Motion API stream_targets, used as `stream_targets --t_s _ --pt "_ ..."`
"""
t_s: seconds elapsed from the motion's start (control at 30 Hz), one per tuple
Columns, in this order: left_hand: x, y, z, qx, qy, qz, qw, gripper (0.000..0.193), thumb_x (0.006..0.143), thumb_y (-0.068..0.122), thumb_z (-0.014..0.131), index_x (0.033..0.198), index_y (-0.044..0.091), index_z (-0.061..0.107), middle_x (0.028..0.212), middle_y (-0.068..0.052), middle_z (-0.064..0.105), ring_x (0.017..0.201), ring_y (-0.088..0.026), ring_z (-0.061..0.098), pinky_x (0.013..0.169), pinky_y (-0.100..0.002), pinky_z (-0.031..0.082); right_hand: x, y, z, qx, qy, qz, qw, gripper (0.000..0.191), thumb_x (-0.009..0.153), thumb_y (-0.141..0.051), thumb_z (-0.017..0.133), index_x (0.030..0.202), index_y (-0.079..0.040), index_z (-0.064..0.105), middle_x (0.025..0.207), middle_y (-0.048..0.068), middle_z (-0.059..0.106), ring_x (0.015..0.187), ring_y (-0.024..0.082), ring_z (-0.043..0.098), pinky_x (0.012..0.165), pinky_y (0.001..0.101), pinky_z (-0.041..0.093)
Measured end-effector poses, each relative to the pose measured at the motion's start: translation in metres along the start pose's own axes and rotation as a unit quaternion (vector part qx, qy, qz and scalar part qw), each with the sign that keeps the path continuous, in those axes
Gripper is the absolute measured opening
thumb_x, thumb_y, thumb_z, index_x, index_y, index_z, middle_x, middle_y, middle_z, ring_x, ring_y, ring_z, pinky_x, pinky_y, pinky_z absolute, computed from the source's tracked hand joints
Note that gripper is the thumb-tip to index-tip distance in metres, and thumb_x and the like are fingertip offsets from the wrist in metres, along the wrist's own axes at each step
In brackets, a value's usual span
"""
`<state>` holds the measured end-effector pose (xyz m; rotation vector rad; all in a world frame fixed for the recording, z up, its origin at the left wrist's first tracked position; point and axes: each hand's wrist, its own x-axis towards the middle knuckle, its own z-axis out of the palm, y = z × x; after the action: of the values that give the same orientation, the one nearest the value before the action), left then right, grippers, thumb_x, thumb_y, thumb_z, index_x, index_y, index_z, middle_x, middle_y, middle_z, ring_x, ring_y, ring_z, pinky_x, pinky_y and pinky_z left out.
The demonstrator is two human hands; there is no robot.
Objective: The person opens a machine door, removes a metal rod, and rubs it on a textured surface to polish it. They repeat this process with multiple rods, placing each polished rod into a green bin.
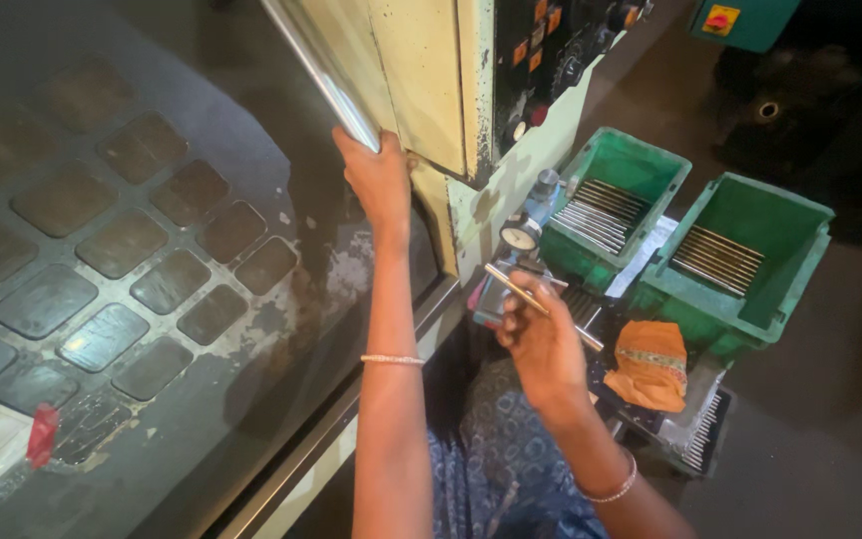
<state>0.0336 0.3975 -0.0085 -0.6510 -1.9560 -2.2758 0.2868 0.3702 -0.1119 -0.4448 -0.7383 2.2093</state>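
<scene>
The left hand [379, 178] has its fingers wrapped around the chrome door handle [319, 72] of the machine door [132, 260]. Right of that door, the right hand [543, 344] pinches a thin metal rod [541, 303] between thumb and fingers (held slanted, above the lap). Beyond it sit two green bins [750, 262] of similar rods. If the door slides abruptly, the loosely pinched rod could slip and drop.

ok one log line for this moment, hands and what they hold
left hand: on door handle | right hand: holds metal rod | nearby: two green bins of rods, orange cloth
</scene>
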Motion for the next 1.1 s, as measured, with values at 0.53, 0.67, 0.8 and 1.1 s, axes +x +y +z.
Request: stream_targets --t_s 0.53,0.67,0.8,1.1 --pt "0.005 -0.013 -0.003 0.015 0.016 -0.005 1.000 0.048 0.093 0.014 0.062 0.132 -0.005 0.042 0.084 -0.019 0.071 0.057 -0.025 0.073 0.055 -0.037 0.059 0.025 0.010 -0.015 -0.005 0.004 0.018 1.000 0.039 0.100 -0.036 0.054 0.124 -0.007 0.064 0.090 0.001 0.058 0.079 0.014 0.051 0.072 0.0297 0.042" --pt "0.004 -0.011 -0.004 0.023 0.011 0.003 1.000 0.046 0.094 0.014 0.062 0.130 -0.005 0.043 0.082 -0.019 0.071 0.057 -0.025 0.073 0.057 -0.036 0.059 0.023 0.010 -0.013 0.000 0.010 0.015 1.000 0.038 0.100 -0.035 0.053 0.124 -0.007 0.063 0.090 0.001 0.059 0.079 0.014 0.051 0.071 0.0295 0.042" --pt "0.002 -0.008 -0.006 0.012 0.003 -0.004 1.000 0.043 0.093 0.014 0.061 0.128 -0.004 0.043 0.080 -0.018 0.071 0.056 -0.024 0.072 0.055 -0.037 0.058 0.021 0.009 -0.014 -0.001 0.008 0.015 1.000 0.037 0.100 -0.035 0.053 0.123 -0.008 0.064 0.089 0.001 0.059 0.078 0.014 0.051 0.071 0.0294 0.041" --pt "0.002 -0.008 -0.008 0.030 0.003 0.009 0.999 0.038 0.096 0.014 0.060 0.125 -0.003 0.044 0.083 -0.020 0.071 0.058 -0.025 0.074 0.057 -0.037 0.060 0.021 0.010 -0.015 -0.001 0.002 0.018 1.000 0.036 0.101 -0.035 0.053 0.122 -0.007 0.064 0.089 0.001 0.059 0.078 0.014 0.050 0.070 0.0296 0.041"
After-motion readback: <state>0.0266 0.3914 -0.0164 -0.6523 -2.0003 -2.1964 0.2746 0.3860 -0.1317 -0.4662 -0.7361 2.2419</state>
